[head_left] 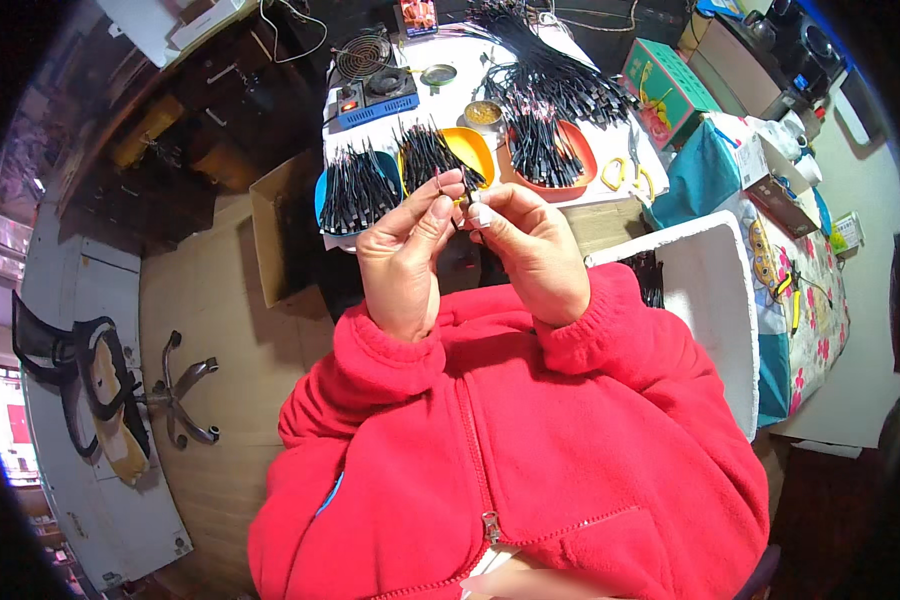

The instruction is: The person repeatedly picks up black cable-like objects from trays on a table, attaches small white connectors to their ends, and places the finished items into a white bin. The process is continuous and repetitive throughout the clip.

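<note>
In front of my chest, above the near edge of the white table (620, 150), my two hands meet fingertip to fingertip. My left hand (400, 265) pinches a thin black cable (456, 224) between thumb and forefinger. The thumb and fingers of my right hand (535, 250) are closed on the same small piece, at a spot with a whitish tip. Fingers cover most of it. Just beyond lie bundles of short black cables (360, 192) in a blue tray (321, 190), a yellow tray (481, 150) and an orange-red tray (584, 152).
Behind the trays stand a blue device box (375, 112), a tin of amber material (485, 113) and a large cable pile (560, 80). Yellow-handled scissors (613, 175) lie right. A white foam box (715, 270) is by my right arm; a cardboard box (270, 235) stands left.
</note>
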The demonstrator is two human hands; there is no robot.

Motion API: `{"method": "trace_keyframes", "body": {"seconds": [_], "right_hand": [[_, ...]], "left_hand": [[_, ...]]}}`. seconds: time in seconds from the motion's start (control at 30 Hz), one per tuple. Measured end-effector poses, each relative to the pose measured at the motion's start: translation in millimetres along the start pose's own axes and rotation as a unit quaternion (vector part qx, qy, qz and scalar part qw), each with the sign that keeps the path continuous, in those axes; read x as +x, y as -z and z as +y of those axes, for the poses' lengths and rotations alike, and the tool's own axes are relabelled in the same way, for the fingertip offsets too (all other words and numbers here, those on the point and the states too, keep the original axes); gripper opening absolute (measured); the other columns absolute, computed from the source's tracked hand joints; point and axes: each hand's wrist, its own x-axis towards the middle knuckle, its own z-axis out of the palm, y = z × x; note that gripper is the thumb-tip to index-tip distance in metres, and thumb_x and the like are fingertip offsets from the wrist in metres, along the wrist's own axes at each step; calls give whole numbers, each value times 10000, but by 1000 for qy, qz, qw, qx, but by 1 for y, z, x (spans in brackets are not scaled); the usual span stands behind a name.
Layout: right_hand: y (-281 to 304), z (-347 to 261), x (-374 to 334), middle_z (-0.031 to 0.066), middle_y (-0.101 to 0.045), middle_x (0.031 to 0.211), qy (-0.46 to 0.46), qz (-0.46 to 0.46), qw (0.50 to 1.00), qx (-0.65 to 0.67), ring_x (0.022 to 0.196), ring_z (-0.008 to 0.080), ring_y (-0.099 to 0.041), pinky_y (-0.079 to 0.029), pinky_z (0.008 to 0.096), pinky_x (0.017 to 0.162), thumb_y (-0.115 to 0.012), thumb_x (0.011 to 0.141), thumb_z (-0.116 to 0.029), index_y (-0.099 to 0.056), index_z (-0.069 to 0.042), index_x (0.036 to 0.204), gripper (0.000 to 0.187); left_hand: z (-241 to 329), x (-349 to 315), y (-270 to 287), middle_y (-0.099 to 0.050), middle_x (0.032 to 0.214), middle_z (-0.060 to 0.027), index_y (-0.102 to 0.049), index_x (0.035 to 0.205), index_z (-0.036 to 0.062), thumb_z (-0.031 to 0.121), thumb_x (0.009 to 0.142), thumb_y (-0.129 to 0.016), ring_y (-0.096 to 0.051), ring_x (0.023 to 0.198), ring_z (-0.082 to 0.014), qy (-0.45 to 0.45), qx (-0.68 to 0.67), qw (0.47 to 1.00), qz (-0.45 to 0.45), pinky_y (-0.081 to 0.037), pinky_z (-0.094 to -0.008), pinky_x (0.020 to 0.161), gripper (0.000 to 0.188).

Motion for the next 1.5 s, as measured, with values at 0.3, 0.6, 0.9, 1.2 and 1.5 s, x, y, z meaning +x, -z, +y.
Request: {"method": "trace_keyframes", "body": {"seconds": [0.3,0.6,0.9,1.2,1.5], "right_hand": [[-1,11,1,6,-635,880,39,5,999,-37,769,40,-553,-443,195,649,-637,889,-68,-637,-8,966,97],[13,-26,5,26,-589,926,164,-17,953,-255,839,75,-576,-467,202,740,-625,875,15,-603,11,969,96],[7,-24,6,45,-589,915,115,-84,977,-162,833,101,-574,-469,231,743,-621,887,-18,-610,17,939,64],[8,-23,4,47,-631,840,0,-110,994,-21,753,109,-611,-516,237,687,-630,895,-76,-602,23,977,131],[10,-5,0,52,-626,892,-26,-119,984,132,787,126,-618,-518,255,695,-627,895,-77,-597,0,983,120]], "left_hand": [[-5,-1,1,-673,1051,-99,-654,1105,-27,-11,866,-629,-624,928,-130,12,2,1000,-16,-507,-240,842,241],[-1,-4,6,-696,898,-104,-673,1039,-21,14,870,-631,-658,795,-153,28,32,998,-37,-539,-259,740,178],[0,-9,12,-672,831,-83,-674,1031,-1,74,879,-635,-549,636,-109,98,-2,991,-87,-447,-224,590,174],[7,-8,17,-629,811,-93,-650,983,-23,96,914,-579,-474,590,-95,203,-70,967,-136,-403,-213,556,154],[-3,-9,27,-664,847,-103,-669,966,-24,89,901,-594,-522,618,-96,236,-154,947,-156,-392,-209,544,151]]}}
